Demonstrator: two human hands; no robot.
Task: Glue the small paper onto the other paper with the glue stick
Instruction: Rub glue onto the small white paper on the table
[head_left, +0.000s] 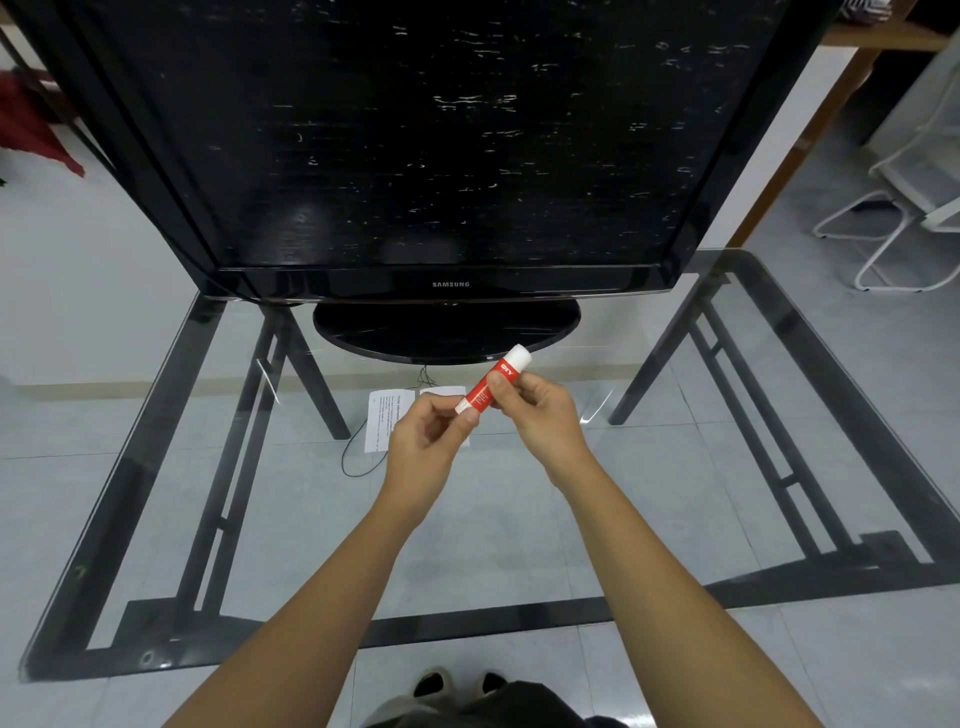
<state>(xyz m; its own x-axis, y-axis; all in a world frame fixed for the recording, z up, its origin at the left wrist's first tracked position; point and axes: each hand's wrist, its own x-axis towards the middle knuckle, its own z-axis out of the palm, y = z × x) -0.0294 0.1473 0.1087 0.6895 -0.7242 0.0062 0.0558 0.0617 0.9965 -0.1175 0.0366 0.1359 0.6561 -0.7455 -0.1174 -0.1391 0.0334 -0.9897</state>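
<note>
A red glue stick (492, 383) with a white cap at its upper right end is held above the glass table (519, 519). My right hand (540, 415) grips its red body, thumb on top. My left hand (431, 441) pinches its lower white end. Under my hands lies a white paper with printed text (384, 421), flat on the glass. A second white sheet (441, 391) shows just behind my left hand, mostly hidden. I cannot tell which one is the small paper.
A large black television (415, 156) on an oval stand (447, 327) fills the back of the table. The table's black metal frame (234, 467) shows through the glass. A thin black cable (358, 457) lies by the papers. A white chair (909, 208) stands at right.
</note>
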